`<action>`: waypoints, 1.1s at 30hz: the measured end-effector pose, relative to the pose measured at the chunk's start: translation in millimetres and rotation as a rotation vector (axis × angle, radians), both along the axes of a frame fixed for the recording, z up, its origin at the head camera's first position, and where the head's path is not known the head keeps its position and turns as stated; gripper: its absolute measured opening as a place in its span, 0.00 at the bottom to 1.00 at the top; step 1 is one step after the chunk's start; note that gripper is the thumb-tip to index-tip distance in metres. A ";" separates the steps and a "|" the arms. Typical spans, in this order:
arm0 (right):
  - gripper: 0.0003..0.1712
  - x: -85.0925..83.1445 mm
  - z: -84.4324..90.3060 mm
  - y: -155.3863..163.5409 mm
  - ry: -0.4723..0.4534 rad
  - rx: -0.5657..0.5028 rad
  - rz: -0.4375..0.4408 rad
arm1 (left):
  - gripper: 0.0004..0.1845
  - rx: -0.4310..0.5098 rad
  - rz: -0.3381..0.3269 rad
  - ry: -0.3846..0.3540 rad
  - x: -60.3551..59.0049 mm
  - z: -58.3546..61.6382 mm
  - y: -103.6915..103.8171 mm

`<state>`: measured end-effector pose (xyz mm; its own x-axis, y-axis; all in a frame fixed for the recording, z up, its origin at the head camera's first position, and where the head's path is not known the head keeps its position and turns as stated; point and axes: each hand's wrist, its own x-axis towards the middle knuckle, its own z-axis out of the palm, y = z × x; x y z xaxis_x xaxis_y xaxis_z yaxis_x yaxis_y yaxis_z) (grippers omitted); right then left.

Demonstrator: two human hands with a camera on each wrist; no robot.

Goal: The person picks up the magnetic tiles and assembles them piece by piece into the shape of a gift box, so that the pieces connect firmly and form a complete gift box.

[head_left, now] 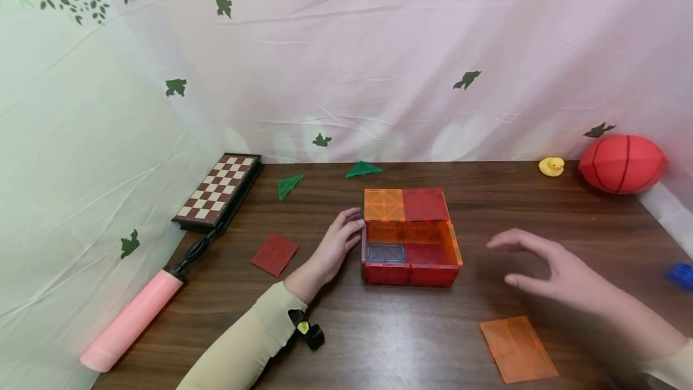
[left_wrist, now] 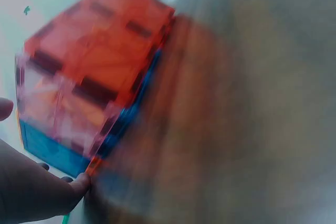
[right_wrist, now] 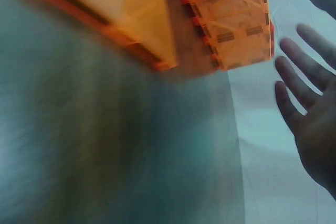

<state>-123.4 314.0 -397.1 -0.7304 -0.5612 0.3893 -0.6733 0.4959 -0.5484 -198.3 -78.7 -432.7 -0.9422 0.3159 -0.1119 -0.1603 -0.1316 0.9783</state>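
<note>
A box of translucent magnetic tiles stands on the wooden table, red in front and orange on the right. An orange tile and a red tile lie flat along its back top, leaving the front part uncovered; a grey-blue tile shows inside. My left hand touches the box's left side near the back corner, fingers loosely bent. To the right, my right hand hovers apart from the box, holding nothing. Its fingers are spread in the right wrist view. A loose orange tile lies below it.
A red tile lies left; two green triangles lie behind. A checkered board case and a pink-handled tool line the left edge. A yellow duck, red ball and blue piece are right.
</note>
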 end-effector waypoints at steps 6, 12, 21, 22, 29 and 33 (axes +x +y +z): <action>0.37 32.2 -16.5 13.9 -0.121 0.048 0.096 | 0.34 -0.002 0.007 0.030 -25.5 -0.4 2.2; 0.42 54.1 -27.9 15.5 -0.255 0.115 0.134 | 0.32 0.023 -0.055 0.043 -36.2 -0.5 6.6; 0.49 66.9 -30.9 11.3 -0.389 0.238 0.180 | 0.31 0.034 -0.043 0.028 -38.5 -1.2 10.3; 0.49 67.4 -31.4 11.3 -0.404 0.246 0.181 | 0.31 0.035 -0.043 0.026 -38.6 -1.2 10.2; 0.43 67.3 -33.8 9.2 -0.269 0.311 0.171 | 0.31 0.038 -0.034 0.024 -38.8 -1.9 9.4; 0.40 68.2 -32.6 3.7 -0.226 0.303 0.154 | 0.31 0.044 -0.033 0.026 -38.9 -2.7 9.9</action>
<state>-55.2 317.7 -429.7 -0.6770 -0.7355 0.0289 -0.6318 0.5605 -0.5354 -237.2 -68.8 -435.4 -0.9336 0.3508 -0.0731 -0.1403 -0.1701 0.9754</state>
